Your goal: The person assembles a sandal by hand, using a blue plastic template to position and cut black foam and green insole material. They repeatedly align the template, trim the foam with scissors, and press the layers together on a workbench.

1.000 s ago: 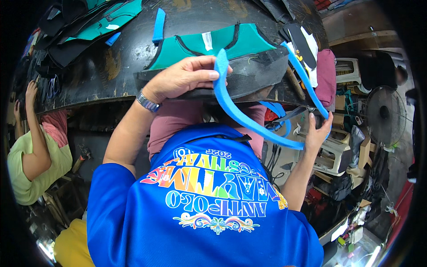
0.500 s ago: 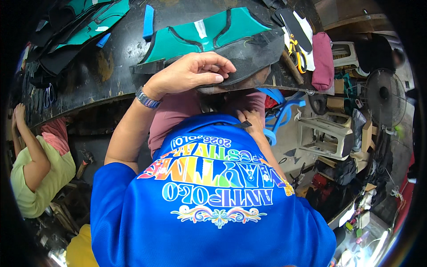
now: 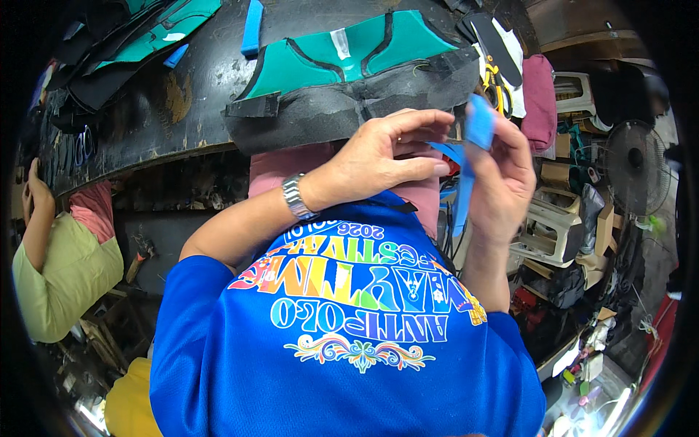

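A flat piece with a green panel point(image 3: 306, 62), black trim lines and a small white patch lies on the table, its dark fabric part point(image 3: 313, 113) hanging over the near edge. My left hand point(image 3: 386, 153), with a metal watch on the wrist, is just in front of that fabric; its fingers are parted from the thumb and hold nothing. Raised beside it, my right hand point(image 3: 502, 171) pinches a small flat blue piece point(image 3: 480, 121), smeared by motion. Its exact kind is unclear. Past the right hand, yellow-and-black scissors point(image 3: 495, 84) lie on the table, partly covered.
The dark worn table point(image 3: 207, 95) carries a blue strip point(image 3: 252, 28), stacked green and black pieces point(image 3: 160, 33) and a maroon pouch point(image 3: 539, 102). A blue plastic frame point(image 3: 463, 193) shows behind my hands. Left sits another person point(image 3: 69, 269); a fan point(image 3: 637, 167) stands right.
My right hand has risen from my lap with the blue piece in it. My left hand has moved right and nearer, off the dark fabric. The view has shifted slightly.
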Motion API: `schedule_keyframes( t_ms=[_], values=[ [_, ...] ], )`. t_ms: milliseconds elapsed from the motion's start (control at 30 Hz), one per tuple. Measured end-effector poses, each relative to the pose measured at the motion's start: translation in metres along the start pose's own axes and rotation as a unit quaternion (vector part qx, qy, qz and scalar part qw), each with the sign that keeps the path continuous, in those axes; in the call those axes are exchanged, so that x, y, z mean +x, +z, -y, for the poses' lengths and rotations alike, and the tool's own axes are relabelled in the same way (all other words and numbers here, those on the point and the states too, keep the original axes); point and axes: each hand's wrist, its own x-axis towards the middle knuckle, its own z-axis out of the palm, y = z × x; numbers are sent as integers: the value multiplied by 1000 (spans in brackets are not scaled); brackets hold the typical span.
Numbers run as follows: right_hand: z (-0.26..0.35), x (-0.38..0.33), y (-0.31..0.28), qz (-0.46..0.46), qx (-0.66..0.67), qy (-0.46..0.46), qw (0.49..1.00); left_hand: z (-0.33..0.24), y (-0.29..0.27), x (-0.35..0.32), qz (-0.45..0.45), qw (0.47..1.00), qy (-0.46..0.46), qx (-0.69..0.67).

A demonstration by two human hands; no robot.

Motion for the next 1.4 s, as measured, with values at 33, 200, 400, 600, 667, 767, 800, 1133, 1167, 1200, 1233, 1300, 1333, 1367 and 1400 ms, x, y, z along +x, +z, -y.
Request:
schedule_keyframes(
  t_ms=[33,200,400,600,667,767,800,1133,1167,1200,1233,1300,1333,1367,1400],
  values=[
    [-1,14,8,83,-197,-147,966,3,1,2,-15,999,7,37],
    [-15,39,7,187,-291,-166,924,3,-5,5,-73,997,17,-25],
    [-41,130,-109,-17,-678,52,733,-9,-15,-7,-48,985,-112,-123],
    [-69,151,-149,45,-712,120,691,-8,-10,-9,-80,981,-67,-162],
    [-69,149,-145,57,-717,96,688,-8,-10,-8,-94,979,-59,-170],
    [-72,149,-146,41,-704,107,701,-7,-10,-8,-100,978,-63,-173],
    [-75,151,-150,41,-702,121,701,-7,-10,-7,-101,978,-48,-174],
    [-5,122,-163,55,-147,231,960,-14,-19,-12,-148,985,-18,-86],
    [4,101,-148,72,-112,209,969,-14,-20,-12,-149,985,-29,-76],
    [7,77,-131,84,-85,217,969,-13,-20,-11,-149,986,-26,-69],
    [7,53,-113,104,-71,223,967,-13,-21,-10,-146,987,-24,-63],
    [3,14,-82,186,-50,296,936,-10,-20,-8,-136,989,-25,-54],
    [-3,-3,-68,189,-15,323,927,-9,-20,-9,-129,990,-27,-50],
    [-9,-16,-57,192,5,359,913,-8,-20,-9,-121,991,-22,-47],
    [-10,-22,-52,215,-13,368,905,-7,-20,-11,-116,992,-30,-45]
  ],
)
